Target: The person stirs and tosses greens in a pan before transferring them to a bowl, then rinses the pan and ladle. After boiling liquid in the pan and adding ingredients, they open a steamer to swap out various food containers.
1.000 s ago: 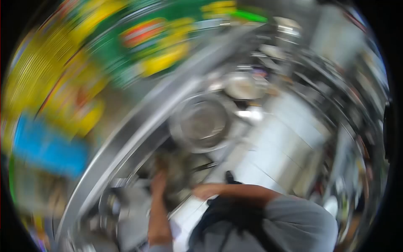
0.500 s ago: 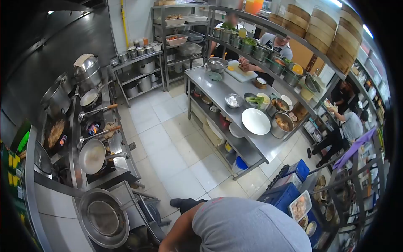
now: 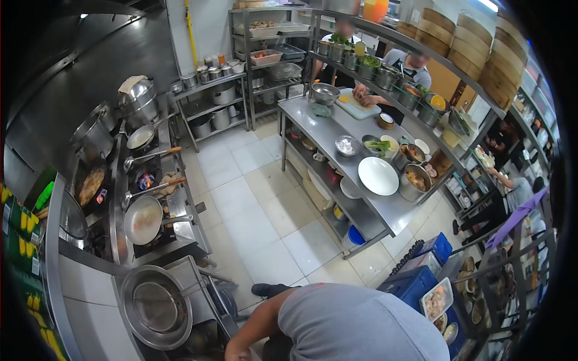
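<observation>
Nearest the lower edge, a bare forearm (image 3: 264, 326) was stretched down and leftward from a grey shirt (image 3: 361, 322), and the right hand (image 3: 236, 354) was mostly cut off; whether its fingers were apart, together or clamped on anything could not be told. The left hand was not shown. Just beside this reach, on the view's left, a wide steel basin (image 3: 128, 310) was seen, with a round strainer (image 3: 155, 305) set inside, its handle laid across the rim. For so low a reach, the forearm was best held away from that handle, lest the strainer be tipped. Farther off, a pan (image 3: 143, 222) was set on the stove (image 3: 171, 237) near a lit flame (image 3: 144, 180); its handle was best given room too. Beyond, a white plate (image 3: 378, 175) was borne by the steel bench (image 3: 318, 128).
</observation>
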Tool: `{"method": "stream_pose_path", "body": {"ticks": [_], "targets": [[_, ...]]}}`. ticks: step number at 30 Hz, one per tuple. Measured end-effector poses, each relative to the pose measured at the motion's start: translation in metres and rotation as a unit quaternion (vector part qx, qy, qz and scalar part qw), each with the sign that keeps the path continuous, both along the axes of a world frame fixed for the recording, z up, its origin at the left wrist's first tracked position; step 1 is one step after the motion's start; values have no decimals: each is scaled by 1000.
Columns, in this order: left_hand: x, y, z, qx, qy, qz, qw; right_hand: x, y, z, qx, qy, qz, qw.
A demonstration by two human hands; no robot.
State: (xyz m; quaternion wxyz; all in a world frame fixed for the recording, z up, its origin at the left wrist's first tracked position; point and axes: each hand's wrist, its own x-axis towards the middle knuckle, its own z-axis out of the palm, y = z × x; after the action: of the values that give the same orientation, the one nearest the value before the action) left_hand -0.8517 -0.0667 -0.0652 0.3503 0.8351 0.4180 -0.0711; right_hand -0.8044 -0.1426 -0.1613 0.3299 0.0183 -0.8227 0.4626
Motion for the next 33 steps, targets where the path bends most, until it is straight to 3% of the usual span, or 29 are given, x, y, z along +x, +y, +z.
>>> {"method": "stream_pose_path", "body": {"ticks": [11,20,24,26,33], "targets": [[2,1,-3,-7,3,-12,1000,-3,-6,-4,22,21,14,999],[-3,-1,-4,-15,5,-7,1000,-9,-5,-27,92,114,83,986],[-1,-3,-4,-16,10,-11,1000,-21,20,-94,110,31,38,993],[-2,-3,-3,-15,11,-15,1000,-14,1,-51,63,17,3,998],[6,-6,-1,-15,10,-26,1000,-8,-16,-14,-8,-1,-42,999]]}}
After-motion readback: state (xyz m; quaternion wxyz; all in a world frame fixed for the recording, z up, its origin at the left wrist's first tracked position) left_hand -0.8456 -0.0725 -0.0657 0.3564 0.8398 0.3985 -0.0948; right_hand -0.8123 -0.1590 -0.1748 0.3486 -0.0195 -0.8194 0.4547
